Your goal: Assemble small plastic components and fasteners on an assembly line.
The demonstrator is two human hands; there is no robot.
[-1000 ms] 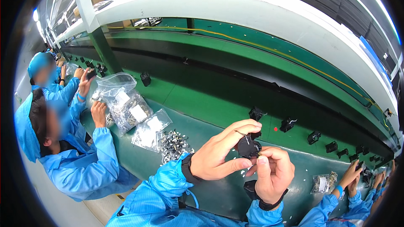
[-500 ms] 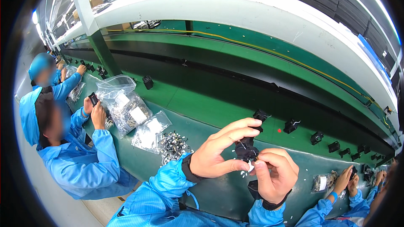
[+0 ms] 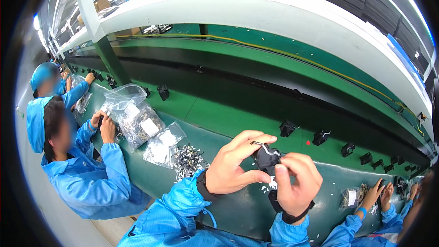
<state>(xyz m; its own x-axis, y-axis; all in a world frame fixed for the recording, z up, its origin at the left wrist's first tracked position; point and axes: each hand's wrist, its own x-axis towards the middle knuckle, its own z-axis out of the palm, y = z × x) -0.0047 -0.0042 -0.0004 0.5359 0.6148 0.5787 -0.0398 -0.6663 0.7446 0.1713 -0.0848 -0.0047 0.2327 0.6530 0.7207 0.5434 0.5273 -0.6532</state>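
Note:
Between my two hands is a small black plastic housing (image 3: pixel 266 159) with a thin bent strip and a pale wire or clip on its upper side. My left hand (image 3: pixel 232 164) grips it from the left, fingers over the far side and thumb underneath. My right hand (image 3: pixel 298 184) pinches its right side; whatever else those fingertips may hold is hidden. Below the housing, small white pieces (image 3: pixel 273 184) lie on the green bench. Partly behind my right wrist sits another black part (image 3: pixel 274 198). Left of my left wrist is a heap of small black, white and metallic pieces (image 3: pixel 190 160).
Clear bags of small parts (image 3: pixel 139 121) and a flatter bag (image 3: pixel 164 142) lie to the left. Black housings (image 3: pixel 288 128) stand along the green belt (image 3: pixel 219 116) beyond the bench. Co-workers in blue (image 3: pixel 87 169) sit at left; another person's hands (image 3: pixel 379 194) work at right.
The black housing has been turned in my hands, so its strip and wire now face up. My right fingers have shifted slightly along its side. The housings on the belt have moved slightly right.

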